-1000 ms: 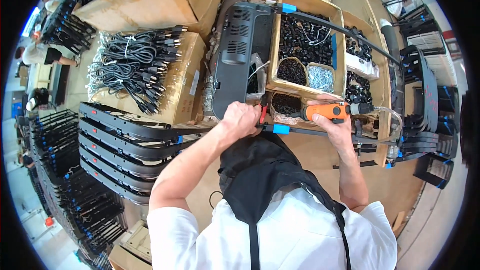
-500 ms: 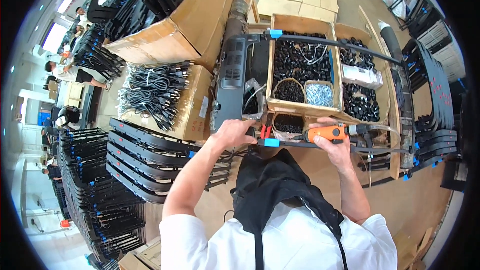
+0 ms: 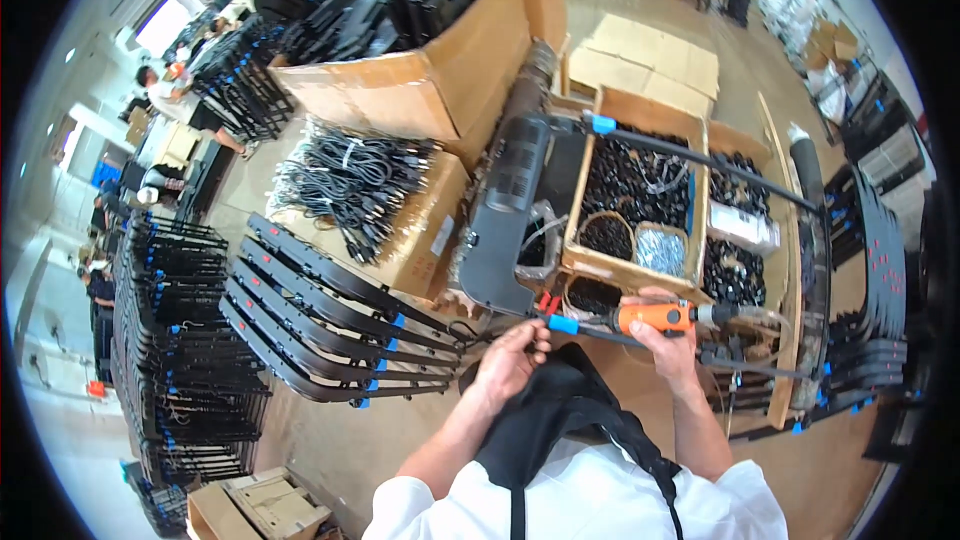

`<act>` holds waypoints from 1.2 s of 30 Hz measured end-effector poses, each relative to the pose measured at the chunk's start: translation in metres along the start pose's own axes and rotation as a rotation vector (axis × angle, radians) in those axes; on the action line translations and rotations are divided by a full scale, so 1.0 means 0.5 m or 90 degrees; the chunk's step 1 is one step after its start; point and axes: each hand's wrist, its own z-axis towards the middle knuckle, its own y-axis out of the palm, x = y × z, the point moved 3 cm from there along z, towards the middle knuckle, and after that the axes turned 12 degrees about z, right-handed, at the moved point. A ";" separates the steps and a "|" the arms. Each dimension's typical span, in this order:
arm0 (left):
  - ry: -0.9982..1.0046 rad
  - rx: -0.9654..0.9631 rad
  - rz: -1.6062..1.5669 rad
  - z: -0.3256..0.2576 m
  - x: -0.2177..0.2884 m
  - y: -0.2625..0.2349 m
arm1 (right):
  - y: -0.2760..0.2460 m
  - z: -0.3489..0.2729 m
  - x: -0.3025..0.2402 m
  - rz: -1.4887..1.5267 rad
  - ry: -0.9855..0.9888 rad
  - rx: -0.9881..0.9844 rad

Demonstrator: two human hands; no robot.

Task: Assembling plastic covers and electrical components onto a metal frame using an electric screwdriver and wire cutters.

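My right hand (image 3: pixel 668 350) is wrapped around an orange pneumatic screwdriver (image 3: pixel 648 317), whose hose fitting points right and whose bit end points left. Its tip lies along the near tube of a black frame (image 3: pixel 606 336), close to a blue tape band (image 3: pixel 563 324). My left hand (image 3: pixel 512 360) is just left of that band, below the frame's corner, with its fingers curled in a pinch; what they hold, if anything, is hidden. Red pieces (image 3: pixel 548 303) stick up beside the band. The frame's black plastic housing (image 3: pixel 497 255) lies to the left, and its tubes run right.
Behind the near tube stands a divided cardboard box (image 3: pixel 632 273) of black parts and silver screws (image 3: pixel 660 250). Bundled black cables (image 3: pixel 360 185) lie on a carton at left, above stacked black frames (image 3: pixel 320 310). More frames fill the left and right sides. Other people are far left.
My left hand has come off the housing's corner, drawn toward me, and its fingers have curled. The screwdriver remains in my right hand. The whole view has shifted and tilted.
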 end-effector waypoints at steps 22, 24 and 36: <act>-0.147 0.047 -0.153 0.048 0.033 -0.049 | 0.218 0.010 0.077 -0.148 -0.010 -0.102; -0.168 0.032 -0.171 0.042 0.031 -0.054 | 0.227 0.012 0.073 -0.204 -0.005 -0.114; -0.192 0.049 -0.059 -0.016 0.050 -0.053 | 0.226 -0.002 0.079 -0.296 0.021 -0.051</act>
